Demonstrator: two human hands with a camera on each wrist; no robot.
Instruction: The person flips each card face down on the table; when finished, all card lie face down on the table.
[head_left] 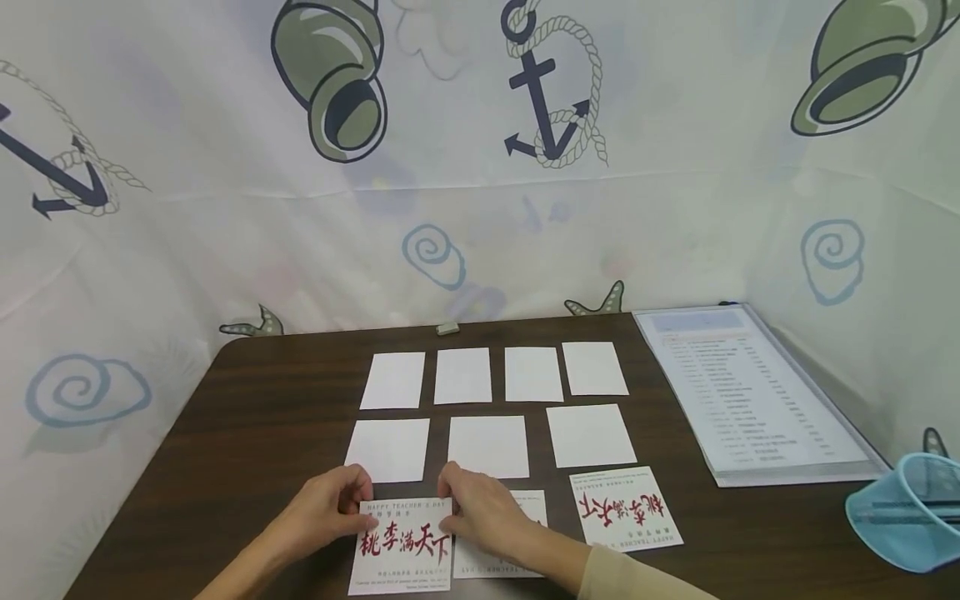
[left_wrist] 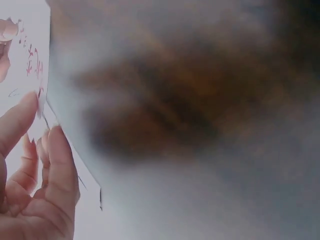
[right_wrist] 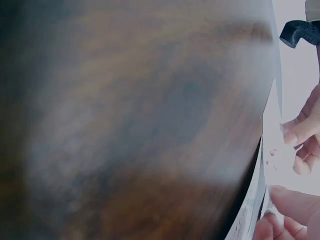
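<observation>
A white greeting card (head_left: pixel 405 571) with red Chinese characters and "HAPPY TEACHER" print is held upright-reading near the front edge of the table. My left hand (head_left: pixel 318 512) pinches its upper left edge between thumb and fingers. On the opposite side, my right hand (head_left: pixel 487 512) pinches its right edge. Behind the right hand a second printed card (head_left: pixel 495 560) lies partly covered. To the right a third printed card (head_left: pixel 627 508) lies upside down. In the left wrist view, thumb and fingers of the left hand (left_wrist: pixel 45 185) stand at the card's edge.
Several blank white cards (head_left: pixel 489 446) lie in two rows on the dark wooden table (head_left: pixel 247 433). A printed sheet in a clear holder (head_left: pixel 757 392) lies at the right. A blue cup (head_left: pixel 881 521) with dark sticks stands near the right edge. A patterned curtain (head_left: pixel 480 208) hangs behind.
</observation>
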